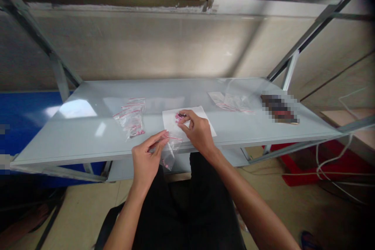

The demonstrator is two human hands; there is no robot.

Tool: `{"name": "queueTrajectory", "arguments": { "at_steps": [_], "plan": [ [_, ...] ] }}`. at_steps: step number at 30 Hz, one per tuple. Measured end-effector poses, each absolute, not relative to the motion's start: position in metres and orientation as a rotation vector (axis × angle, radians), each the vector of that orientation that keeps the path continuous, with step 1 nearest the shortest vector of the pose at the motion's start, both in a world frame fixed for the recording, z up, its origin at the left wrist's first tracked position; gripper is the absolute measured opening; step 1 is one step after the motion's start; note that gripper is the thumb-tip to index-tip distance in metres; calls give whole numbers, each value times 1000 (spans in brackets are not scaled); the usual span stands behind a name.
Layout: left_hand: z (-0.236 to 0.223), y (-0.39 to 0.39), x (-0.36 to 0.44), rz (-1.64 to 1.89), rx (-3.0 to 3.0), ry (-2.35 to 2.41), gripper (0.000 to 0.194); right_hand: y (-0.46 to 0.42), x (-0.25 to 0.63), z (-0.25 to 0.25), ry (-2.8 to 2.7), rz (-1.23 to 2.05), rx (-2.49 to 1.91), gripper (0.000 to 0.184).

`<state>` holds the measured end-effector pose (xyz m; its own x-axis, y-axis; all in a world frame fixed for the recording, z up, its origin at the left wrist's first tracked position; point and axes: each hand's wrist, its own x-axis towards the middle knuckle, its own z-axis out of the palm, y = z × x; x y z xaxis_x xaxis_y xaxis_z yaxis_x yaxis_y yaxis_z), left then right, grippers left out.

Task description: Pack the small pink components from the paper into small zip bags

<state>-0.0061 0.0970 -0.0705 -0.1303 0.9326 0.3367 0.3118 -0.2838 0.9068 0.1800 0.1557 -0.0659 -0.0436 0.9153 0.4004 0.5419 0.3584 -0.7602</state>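
Note:
My left hand [149, 148] pinches the top of a clear zip bag [172, 148] with a red seal line. The bag hangs over the table's front edge, and a few small pink pieces lie in its bottom corner. On a white sheet of paper [205, 121] is a small pile of pink and dark pieces [178, 117]. The curled thumb and forefinger of my right hand [197, 129] are at this pile; what is between their tips is too small to make out.
Filled zip bags [133, 121] overlap on the left of the grey table [102, 140]. More flat clear bags [234, 101] lie right of the paper, beside a blurred-out dark object [279, 108]. Metal posts frame the table; a white cable [319, 168] hangs at the right.

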Motion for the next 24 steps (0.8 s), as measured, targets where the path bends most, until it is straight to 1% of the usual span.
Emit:
{"name": "queueTrajectory", "arguments": {
  "at_steps": [4, 6, 13, 18, 20, 21, 24],
  "plan": [
    [-71, 96, -6, 1419, 1616, 1405, 25, 142, 185, -54, -1639, 923, -996, 38],
    [-71, 95, -6, 1416, 1628, 1410, 25, 135, 185, -49, -1644, 1022, -912, 40],
    [-69, 94, -5, 1377, 1714, 1406, 23, 132, 182, -48, -1689, 1073, -909, 37],
    [-70, 94, -6, 1377, 1712, 1385, 23, 133, 186, -53, -1753, 1169, -895, 35],
    [-70, 95, -6, 1390, 1687, 1383, 23, 138, 189, -54, -1766, 1116, -917, 31],
    [-70, 94, -6, 1402, 1665, 1385, 23, 141, 190, -54, -1755, 1039, -953, 29],
    [-68, 94, -5, 1445, 1575, 1390, 25, 157, 191, -53, -1749, 701, -1121, 19]
  ]
}}
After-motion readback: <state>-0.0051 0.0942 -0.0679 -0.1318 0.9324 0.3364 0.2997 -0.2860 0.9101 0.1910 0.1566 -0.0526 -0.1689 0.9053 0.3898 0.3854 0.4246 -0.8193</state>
